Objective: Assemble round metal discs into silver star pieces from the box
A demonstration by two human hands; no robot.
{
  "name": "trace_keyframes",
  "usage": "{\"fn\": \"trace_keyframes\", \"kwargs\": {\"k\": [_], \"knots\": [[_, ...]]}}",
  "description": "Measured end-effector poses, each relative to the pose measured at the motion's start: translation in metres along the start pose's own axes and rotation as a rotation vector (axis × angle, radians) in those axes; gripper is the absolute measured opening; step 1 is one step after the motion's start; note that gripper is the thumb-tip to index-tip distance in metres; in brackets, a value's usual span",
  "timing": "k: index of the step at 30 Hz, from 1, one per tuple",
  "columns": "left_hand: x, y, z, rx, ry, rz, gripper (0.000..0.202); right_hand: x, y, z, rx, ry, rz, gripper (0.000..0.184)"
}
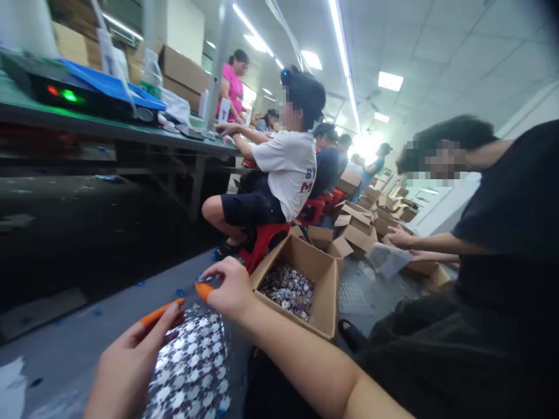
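My right hand is raised beside a carton, its thumb in an orange finger cot. Between its thumb and fingertip is a small dark, bluish piece, too small to name. Lower left, my left hand has its orange-covered index finger and thumb drawn together at the upper left edge of a sheet of shiny silver pieces. Whatever lies between these fingers is hidden. The sheet carries rows of rounded, notched shapes. An open cardboard carton holds a heap of loose shiny pieces.
A workbench with equipment runs along the left. A person in a white shirt sits ahead on a red stool. At right, a person in black handles a pale sheet. Open cartons line the floor beyond.
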State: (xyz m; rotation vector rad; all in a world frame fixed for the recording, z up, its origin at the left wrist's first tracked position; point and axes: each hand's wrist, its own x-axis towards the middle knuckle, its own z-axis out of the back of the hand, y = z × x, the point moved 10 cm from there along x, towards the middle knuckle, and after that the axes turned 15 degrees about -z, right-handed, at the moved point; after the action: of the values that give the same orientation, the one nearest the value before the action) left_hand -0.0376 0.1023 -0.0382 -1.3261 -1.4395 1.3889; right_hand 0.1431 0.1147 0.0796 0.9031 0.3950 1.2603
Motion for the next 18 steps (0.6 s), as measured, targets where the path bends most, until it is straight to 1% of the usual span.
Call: {"fn": "trace_keyframes", "kwargs": {"k": [1, 2, 3, 5, 6, 8, 10, 13, 16, 18], "knots": [[-0.002, 0.012, -0.008, -0.021, 0.03, 0.086, 0.06, -0.003, -0.018, -0.001, -0.017, -0.015, -0.023, 0.015], [-0.004, 0.021, -0.014, -0.023, 0.045, 0.141, 0.062, -0.006, -0.032, -0.005, -0.026, -0.016, -0.037, 0.017], [-0.004, 0.026, -0.018, -0.007, 0.041, 0.16, 0.062, -0.009, -0.042, -0.012, -0.03, -0.01, -0.047, 0.018], [-0.004, 0.035, -0.028, 0.024, 0.054, 0.17, 0.058, -0.012, -0.053, -0.024, -0.043, 0.014, -0.059, 0.022], [-0.003, 0.037, -0.031, 0.028, 0.051, 0.158, 0.055, -0.012, -0.055, -0.029, -0.057, 0.036, -0.06, 0.023], [0.001, 0.038, -0.035, 0.024, 0.019, 0.09, 0.048, -0.012, -0.056, -0.035, -0.089, 0.084, -0.053, 0.026], [0.006, 0.037, -0.036, 0.004, -0.009, 0.0, 0.04, -0.011, -0.055, -0.037, -0.114, 0.112, -0.044, 0.027], [0.01, 0.038, -0.039, -0.051, -0.035, -0.08, 0.034, -0.009, -0.057, -0.037, -0.133, 0.126, -0.047, 0.026], [0.014, 0.042, -0.04, -0.088, -0.093, -0.111, 0.036, -0.007, -0.062, -0.042, -0.136, 0.141, -0.046, 0.025], [0.016, 0.046, -0.041, -0.095, -0.132, -0.09, 0.038, -0.004, -0.066, -0.045, -0.128, 0.149, -0.036, 0.025]]}}
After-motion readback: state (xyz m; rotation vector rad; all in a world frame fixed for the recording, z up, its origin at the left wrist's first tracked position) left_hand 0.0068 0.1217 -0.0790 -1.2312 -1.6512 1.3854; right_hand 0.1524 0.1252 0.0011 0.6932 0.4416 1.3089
